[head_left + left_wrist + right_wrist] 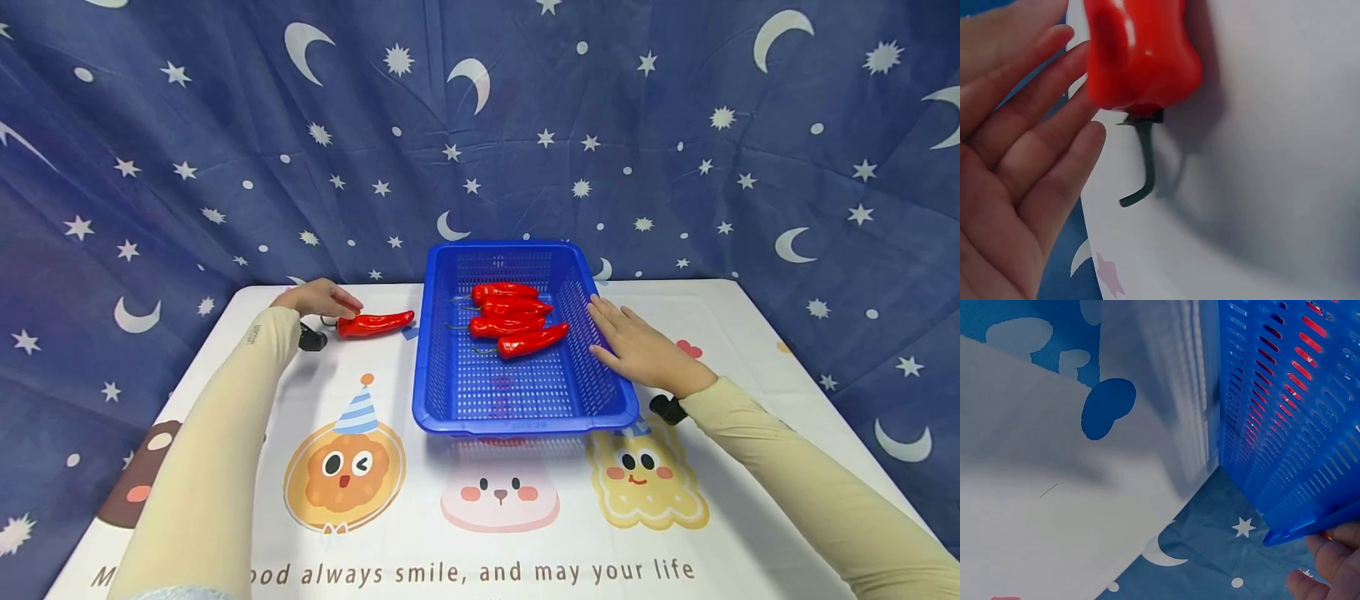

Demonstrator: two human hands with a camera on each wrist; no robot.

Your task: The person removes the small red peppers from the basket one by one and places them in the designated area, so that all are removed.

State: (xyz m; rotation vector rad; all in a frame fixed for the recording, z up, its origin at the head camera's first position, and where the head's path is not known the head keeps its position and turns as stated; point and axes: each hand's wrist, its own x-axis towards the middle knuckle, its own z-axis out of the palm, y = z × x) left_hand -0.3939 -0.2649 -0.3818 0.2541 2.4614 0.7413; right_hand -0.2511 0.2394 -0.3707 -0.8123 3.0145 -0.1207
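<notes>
A red chili pepper (378, 324) with a green stem lies on the table left of a blue plastic basket (517, 427). My left hand (318, 297) is at the pepper's stem end. In the left wrist view its fingers (1054, 140) extend alongside the pepper (1141, 62), not wrapped round it; whether a fingertip touches it I cannot tell. My right hand (648, 354) rests on the basket's right rim, its fingers fairly straight. Several red chili peppers (510, 326) lie side by side inside the basket, stems to the left. In the right wrist view, fingertips (1332, 556) show by the rim.
A white tablecloth (360, 533) with cartoon prints and lettering covers the table. Behind it hangs a dark blue curtain (525, 108) with moons and stars, close to the basket's far end. Black wrist straps (666, 408) show under the sleeves.
</notes>
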